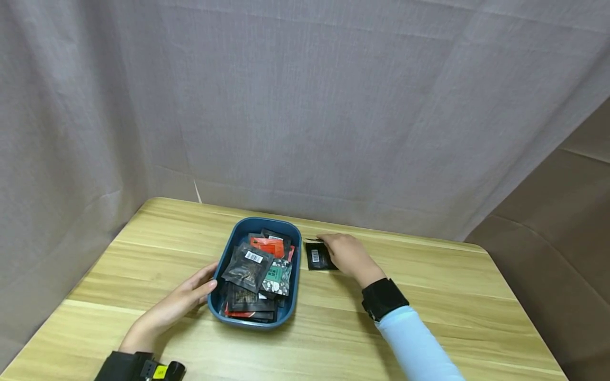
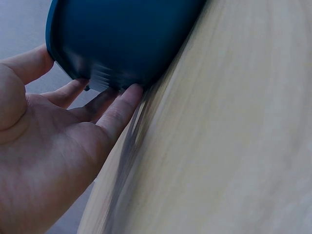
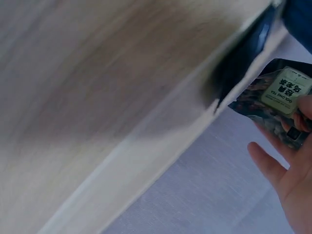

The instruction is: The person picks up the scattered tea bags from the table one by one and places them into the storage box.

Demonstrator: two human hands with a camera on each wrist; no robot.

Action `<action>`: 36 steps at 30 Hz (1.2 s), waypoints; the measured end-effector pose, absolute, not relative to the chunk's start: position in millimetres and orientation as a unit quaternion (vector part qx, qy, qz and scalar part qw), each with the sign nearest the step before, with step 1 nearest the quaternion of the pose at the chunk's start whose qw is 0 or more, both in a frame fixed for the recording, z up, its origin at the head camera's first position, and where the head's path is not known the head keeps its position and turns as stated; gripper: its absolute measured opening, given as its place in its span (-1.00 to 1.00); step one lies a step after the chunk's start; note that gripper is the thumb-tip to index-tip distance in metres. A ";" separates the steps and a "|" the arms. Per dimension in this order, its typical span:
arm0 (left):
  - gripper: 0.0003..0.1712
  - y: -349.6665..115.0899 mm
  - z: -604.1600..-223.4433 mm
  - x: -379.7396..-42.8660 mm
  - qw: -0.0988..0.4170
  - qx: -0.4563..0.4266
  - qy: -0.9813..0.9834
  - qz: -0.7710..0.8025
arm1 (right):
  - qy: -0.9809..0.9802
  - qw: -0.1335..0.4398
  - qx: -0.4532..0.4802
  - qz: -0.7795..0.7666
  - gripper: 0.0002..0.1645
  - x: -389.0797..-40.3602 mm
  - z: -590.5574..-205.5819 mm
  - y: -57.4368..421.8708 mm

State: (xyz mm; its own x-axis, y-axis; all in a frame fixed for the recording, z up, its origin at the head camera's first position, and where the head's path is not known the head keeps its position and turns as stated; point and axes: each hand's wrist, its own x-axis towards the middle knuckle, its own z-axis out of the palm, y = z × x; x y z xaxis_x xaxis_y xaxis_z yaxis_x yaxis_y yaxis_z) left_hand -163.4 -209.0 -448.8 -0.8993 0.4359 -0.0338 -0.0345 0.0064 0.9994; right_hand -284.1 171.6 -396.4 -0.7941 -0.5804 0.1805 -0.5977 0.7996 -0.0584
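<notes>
A blue plastic basket [image 1: 252, 324] stands on the table, filled with several small tea sachets in black, red and patterned wrappers. My left hand [image 1: 177, 302] rests against its left side, thumb at the rim and extended fingers [image 2: 117, 114] touching the outer wall. Right of the basket, a black sachet with a white barcode label [image 1: 315, 256] lies on the wood. Just over it, my right hand [image 1: 351, 258] pinches a dark oolong tea sachet [image 3: 286, 92], label showing in the right wrist view. From the head, that sachet appears nearly edge-on.
The wooden table [image 1: 429, 296] has rounded back corners. A grey curtain [image 1: 333, 116] hangs behind and along its sides. Inside the basket, a black sachet [image 1: 248, 267] lies on top, beside a green-labelled patterned one [image 1: 277, 276].
</notes>
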 end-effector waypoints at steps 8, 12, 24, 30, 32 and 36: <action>-0.26 -209.2 -449.0 -163.9 0.174 0.141 0.689 0.690 | -0.950 0.122 0.262 0.114 -0.60 -267.9 -378.7 167.7; -0.26 -209.0 -449.2 -163.6 0.175 0.142 0.689 0.689 | -0.938 0.148 0.285 0.128 -0.60 -256.9 -372.4 160.2; -0.27 -209.9 -447.2 -162.8 0.172 0.148 0.696 0.682 | -0.928 0.148 0.303 0.159 -0.55 -226.4 -365.0 126.1; -0.27 -210.7 -446.1 -162.6 0.170 0.142 0.699 0.680 | -0.920 0.153 0.325 0.156 -0.57 -213.9 -370.5 107.5; -0.26 -211.2 -445.9 -162.3 0.170 0.140 0.700 0.679 | -0.917 0.151 0.335 0.153 -0.56 -209.6 -373.0 101.0; -0.25 -211.3 -446.0 -161.8 0.171 0.144 0.694 0.684 | -0.910 0.143 0.358 0.150 -0.57 -202.2 -378.5 89.2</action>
